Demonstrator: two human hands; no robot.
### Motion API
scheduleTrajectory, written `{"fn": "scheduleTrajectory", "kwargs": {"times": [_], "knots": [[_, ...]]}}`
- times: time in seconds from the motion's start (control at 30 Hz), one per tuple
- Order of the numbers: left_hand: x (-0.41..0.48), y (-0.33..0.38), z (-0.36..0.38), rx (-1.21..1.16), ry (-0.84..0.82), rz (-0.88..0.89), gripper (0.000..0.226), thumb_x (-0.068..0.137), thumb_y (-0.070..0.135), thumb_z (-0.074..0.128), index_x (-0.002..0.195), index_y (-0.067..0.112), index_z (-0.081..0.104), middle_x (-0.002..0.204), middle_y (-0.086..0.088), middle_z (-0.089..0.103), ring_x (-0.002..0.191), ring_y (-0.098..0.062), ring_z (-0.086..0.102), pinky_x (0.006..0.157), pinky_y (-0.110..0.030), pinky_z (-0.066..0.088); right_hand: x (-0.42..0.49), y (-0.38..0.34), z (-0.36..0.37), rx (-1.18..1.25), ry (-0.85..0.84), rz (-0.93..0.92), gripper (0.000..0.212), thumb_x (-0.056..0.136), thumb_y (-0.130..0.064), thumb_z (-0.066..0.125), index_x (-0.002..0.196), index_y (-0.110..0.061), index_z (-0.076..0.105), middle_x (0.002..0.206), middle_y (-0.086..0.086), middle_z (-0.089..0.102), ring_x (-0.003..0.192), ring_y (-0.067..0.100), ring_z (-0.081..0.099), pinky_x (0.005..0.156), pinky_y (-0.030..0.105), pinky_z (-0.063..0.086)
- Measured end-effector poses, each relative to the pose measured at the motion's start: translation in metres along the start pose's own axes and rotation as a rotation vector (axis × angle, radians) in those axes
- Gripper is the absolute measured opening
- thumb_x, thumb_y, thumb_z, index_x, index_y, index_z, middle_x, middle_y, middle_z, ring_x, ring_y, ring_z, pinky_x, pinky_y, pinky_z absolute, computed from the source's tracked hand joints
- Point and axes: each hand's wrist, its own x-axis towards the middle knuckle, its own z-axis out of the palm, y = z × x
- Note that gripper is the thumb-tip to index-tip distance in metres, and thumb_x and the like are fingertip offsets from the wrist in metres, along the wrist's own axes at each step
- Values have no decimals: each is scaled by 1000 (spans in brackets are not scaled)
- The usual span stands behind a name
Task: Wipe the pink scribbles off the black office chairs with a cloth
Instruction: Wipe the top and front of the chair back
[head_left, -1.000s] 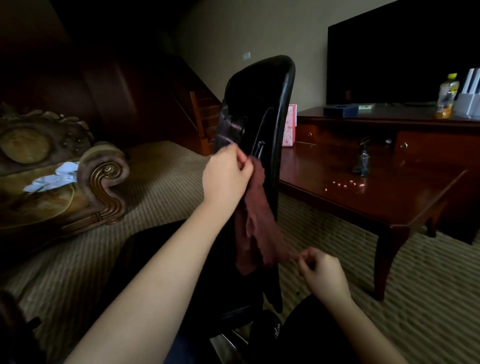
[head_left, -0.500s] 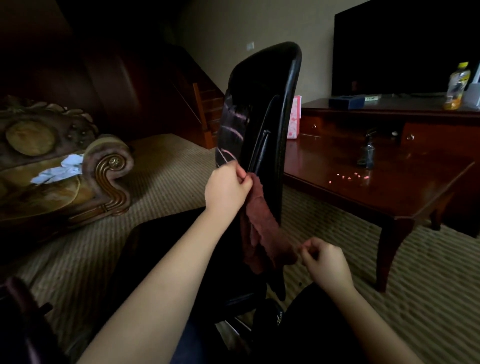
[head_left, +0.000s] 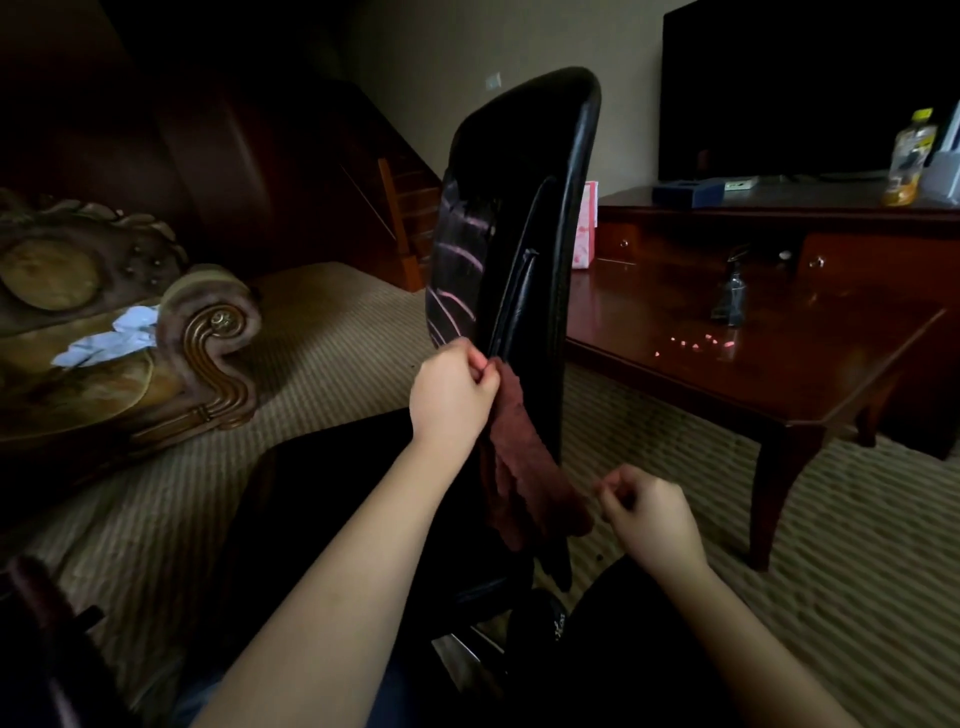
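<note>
A black office chair (head_left: 540, 171) stands in front of me, its backrest seen nearly edge-on. Pink scribbles (head_left: 457, 291) streak the front of the backrest. My left hand (head_left: 453, 394) grips the top of a dark red cloth (head_left: 524, 467) against the lower backrest, just below the scribbles. The cloth hangs down from that hand along the chair's edge. My right hand (head_left: 649, 512) sits lower right with curled fingers beside the cloth's bottom corner; whether it pinches the cloth is unclear.
A dark wooden coffee table (head_left: 779, 374) stands right of the chair with a small spray bottle (head_left: 730, 296) on it. Behind it is a TV cabinet (head_left: 831, 218) with a drink bottle (head_left: 909, 156). An ornate sofa (head_left: 119, 332) is at left. Carpet covers the floor.
My left hand has slid the cloth down the backrest, uncovering more pink lines above it. My right hand stays near the cloth's lower corner.
</note>
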Motion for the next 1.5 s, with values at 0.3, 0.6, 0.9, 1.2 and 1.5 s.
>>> {"fn": "scheduleTrajectory", "kwargs": {"times": [0.3, 0.6, 0.9, 1.2, 1.5], "knots": [[17, 15, 6, -15, 142, 113, 13, 87, 23, 62, 79, 14, 55, 80, -1, 60, 71, -18, 58, 70, -31, 46, 2, 0, 6, 7, 45, -24, 13, 88, -25, 66, 75, -26, 62, 57, -12, 58, 53, -2, 54, 48, 13, 39], [11, 11, -10, 5, 102, 140, 16, 86, 25, 63, 75, 19, 54, 74, 5, 57, 67, -15, 56, 66, -26, 42, 1, -5, 4, -23, 5, -18, 14, 89, -27, 64, 76, -28, 60, 59, -11, 59, 56, 1, 56, 48, 13, 37], [-6, -12, 16, 22, 62, 25, 11, 87, 21, 62, 81, 13, 58, 80, -4, 64, 72, -22, 62, 68, -32, 47, 2, 0, 4, -13, 22, -12, 9, 88, -27, 64, 80, -24, 64, 66, -12, 61, 63, 7, 59, 54, 20, 39], [21, 19, -10, -4, 88, 108, 13, 83, 25, 64, 73, 19, 59, 70, 5, 62, 70, -18, 62, 71, -32, 50, 3, -6, 7, -1, -11, 3, 11, 89, -29, 63, 82, -21, 65, 70, -6, 66, 64, 10, 61, 60, 29, 51], [-24, -19, 21, 91, 7, -124, 12, 84, 28, 64, 80, 17, 61, 82, -4, 69, 80, -26, 66, 70, -34, 51, 1, -5, 5, 4, 5, -4, 12, 89, -29, 63, 82, -20, 67, 68, -5, 66, 64, 11, 62, 59, 32, 52]]}}
